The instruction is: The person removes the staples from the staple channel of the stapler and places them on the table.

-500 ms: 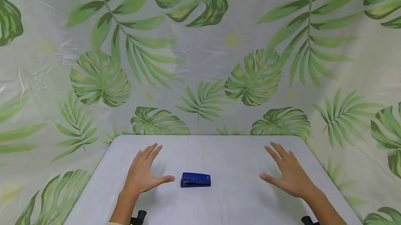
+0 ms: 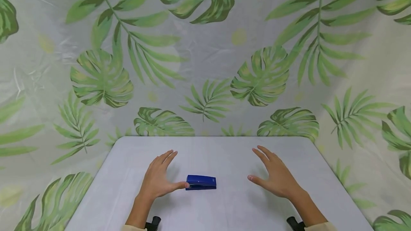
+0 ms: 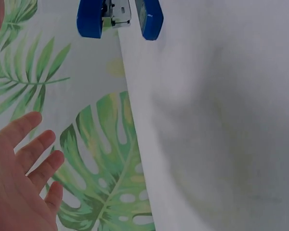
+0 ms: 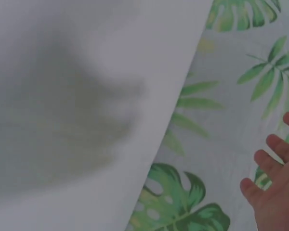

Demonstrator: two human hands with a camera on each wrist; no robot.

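A blue stapler (image 2: 201, 181) lies on the white table, its long side running left to right. My left hand (image 2: 158, 180) hovers just left of it with fingers spread; in the head view the thumb tip overlaps the stapler's left end, and whether they touch I cannot tell. The left wrist view shows the stapler (image 3: 151, 19) at the top edge, apart from the fingers of that hand (image 3: 14, 178). My right hand (image 2: 277, 177) is held over the table to the right of the stapler, fingers extended, holding nothing. In the right wrist view the hand (image 4: 279, 187) appears at the right edge.
The white table (image 2: 224, 209) has rounded far corners. Behind it and at its sides hangs a pale cloth (image 2: 212, 56) printed with green leaves. Black straps with camera mounts (image 2: 154, 223) sit at both wrists. Shadows of the hands fall on the tabletop.
Both hands have moved inward: the left one rightward up to the stapler, the right one leftward. The stapler stays in its place.
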